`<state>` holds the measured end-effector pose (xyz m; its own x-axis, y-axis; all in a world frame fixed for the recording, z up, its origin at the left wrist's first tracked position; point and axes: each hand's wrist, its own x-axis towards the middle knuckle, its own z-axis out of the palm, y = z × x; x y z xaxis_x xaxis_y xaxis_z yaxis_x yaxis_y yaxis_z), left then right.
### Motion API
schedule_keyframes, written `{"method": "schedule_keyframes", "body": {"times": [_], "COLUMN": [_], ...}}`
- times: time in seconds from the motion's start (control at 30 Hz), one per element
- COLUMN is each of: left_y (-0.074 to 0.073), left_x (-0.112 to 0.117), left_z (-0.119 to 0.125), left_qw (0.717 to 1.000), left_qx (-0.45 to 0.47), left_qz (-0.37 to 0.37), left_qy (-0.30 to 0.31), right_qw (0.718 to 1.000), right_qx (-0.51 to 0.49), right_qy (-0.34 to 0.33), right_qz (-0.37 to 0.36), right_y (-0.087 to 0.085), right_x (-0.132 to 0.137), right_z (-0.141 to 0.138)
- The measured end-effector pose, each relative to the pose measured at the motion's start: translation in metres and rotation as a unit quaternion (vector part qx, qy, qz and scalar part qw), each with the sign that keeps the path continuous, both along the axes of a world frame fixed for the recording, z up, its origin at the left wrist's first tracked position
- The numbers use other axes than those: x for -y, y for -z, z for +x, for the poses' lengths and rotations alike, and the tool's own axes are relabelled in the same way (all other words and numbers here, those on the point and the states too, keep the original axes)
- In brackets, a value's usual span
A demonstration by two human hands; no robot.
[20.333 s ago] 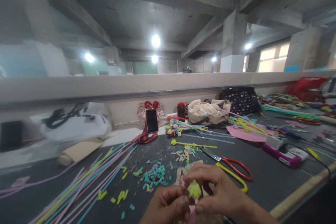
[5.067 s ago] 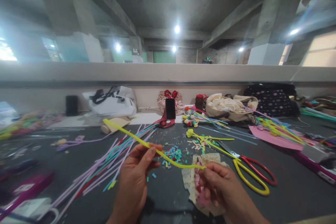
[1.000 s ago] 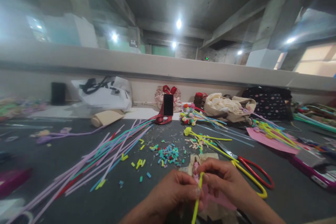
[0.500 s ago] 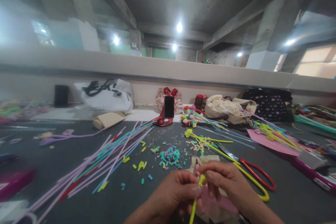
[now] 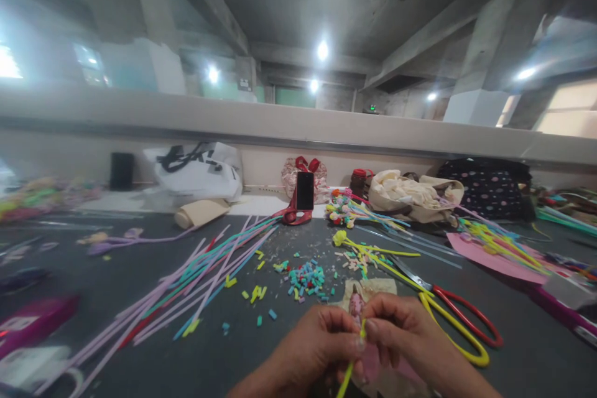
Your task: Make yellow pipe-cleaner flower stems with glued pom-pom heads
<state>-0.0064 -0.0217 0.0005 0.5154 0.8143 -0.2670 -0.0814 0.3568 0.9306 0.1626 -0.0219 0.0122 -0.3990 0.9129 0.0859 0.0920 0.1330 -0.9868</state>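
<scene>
At the near edge of the table, my left hand (image 5: 321, 339) pinches a yellow fuzzy craft stem (image 5: 346, 379) between thumb and fingers. My right hand (image 5: 396, 326) grips the stem's upper end close beside it, the fingertips of both hands nearly meeting. Part of the stem is hidden by the fingers. Just beyond them a pinkish object with a dark pointed tip (image 5: 356, 303) rests on a beige cloth or paper piece (image 5: 385, 288). Pink material lies below my hands. Scissors with red handles (image 5: 471, 314) lie right of my right hand, near a bent yellow stem (image 5: 459, 339).
Small cut pieces in blue, green and yellow (image 5: 305, 277) are scattered ahead. Long lilac, teal and red stems (image 5: 200, 277) stretch across the left. A phone (image 5: 305, 191) stands at the back, with a white bag (image 5: 200, 171) and a dark dotted bag (image 5: 485, 189) along the partition.
My fingers have shifted slightly on the yellow stem, and less of its upper end shows between them. The whole view has moved a little, so things sit further right.
</scene>
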Motion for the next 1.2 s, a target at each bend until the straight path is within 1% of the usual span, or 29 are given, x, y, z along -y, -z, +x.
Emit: {"method": "schedule_keyframes", "body": {"times": [0.1, 0.17, 0.33, 0.47, 0.57, 0.63, 0.7, 0.77, 0.83, 0.9, 0.93, 0.97, 1.0, 1.07, 1.1, 1.17, 1.2], "left_y": [-0.002, -0.004, -0.005, -0.001, 0.001, -0.001, -0.006, -0.015, -0.026, -0.038, -0.042, -0.046, -0.049, -0.053, -0.053, -0.051, -0.048], "left_x": [0.001, 0.002, 0.003, 0.003, 0.004, 0.003, 0.001, -0.003, -0.008, -0.012, -0.014, -0.016, -0.018, -0.019, -0.020, -0.019, -0.019], "left_z": [0.000, -0.001, -0.001, 0.002, 0.004, 0.003, -0.001, -0.010, -0.025, -0.046, -0.059, -0.073, -0.087, -0.114, -0.126, -0.146, -0.155], "left_qw": [1.000, 1.000, 1.000, 1.000, 1.000, 1.000, 1.000, 0.997, 0.987, 0.977, 0.973, 0.969, 0.962, 0.952, 0.951, 0.939, 0.928], "left_qx": [0.013, 0.007, 0.000, -0.005, -0.002, 0.002, 0.014, 0.045, 0.104, 0.140, 0.143, 0.144, 0.143, 0.123, 0.093, 0.020, -0.014], "left_qz": [0.009, 0.011, 0.012, 0.005, -0.006, -0.007, 0.009, 0.027, 0.028, 0.018, 0.019, 0.027, 0.036, 0.054, 0.063, 0.093, 0.107], "left_qy": [-0.001, -0.003, 0.016, 0.003, 0.005, 0.004, -0.014, -0.059, -0.123, -0.163, -0.180, -0.199, -0.229, -0.275, -0.288, -0.330, -0.356], "right_qw": [1.000, 1.000, 0.993, 0.978, 0.964, 0.963, 0.969, 0.974, 0.974, 0.966, 0.957, 0.942, 0.917, 0.849, 0.811, 0.789, 0.779], "right_qx": [-0.006, 0.011, 0.097, 0.172, 0.219, 0.227, 0.213, 0.202, 0.204, 0.226, 0.247, 0.284, 0.332, 0.430, 0.477, 0.505, 0.518], "right_qy": [-0.013, -0.019, -0.036, -0.038, -0.038, -0.031, -0.017, -0.001, 0.021, 0.032, 0.030, 0.016, 0.000, -0.038, -0.058, -0.079, -0.084], "right_qz": [-0.014, -0.003, 0.051, 0.111, 0.144, 0.143, 0.124, 0.101, 0.095, 0.121, 0.146, 0.181, 0.221, 0.303, 0.334, 0.341, 0.342], "right_y": [-0.001, -0.004, -0.013, -0.020, -0.020, -0.018, -0.015, -0.015, -0.022, -0.034, -0.041, -0.048, -0.054, -0.060, -0.060, -0.053, -0.047], "right_x": [0.001, 0.003, 0.010, 0.011, 0.010, 0.008, 0.006, 0.004, 0.000, -0.006, -0.010, -0.016, -0.023, -0.041, -0.053, -0.078, -0.090], "right_z": [0.000, 0.000, 0.000, 0.002, 0.003, 0.005, 0.008, 0.011, 0.010, 0.002, -0.006, -0.016, -0.028, -0.056, -0.071, -0.101, -0.116]}}
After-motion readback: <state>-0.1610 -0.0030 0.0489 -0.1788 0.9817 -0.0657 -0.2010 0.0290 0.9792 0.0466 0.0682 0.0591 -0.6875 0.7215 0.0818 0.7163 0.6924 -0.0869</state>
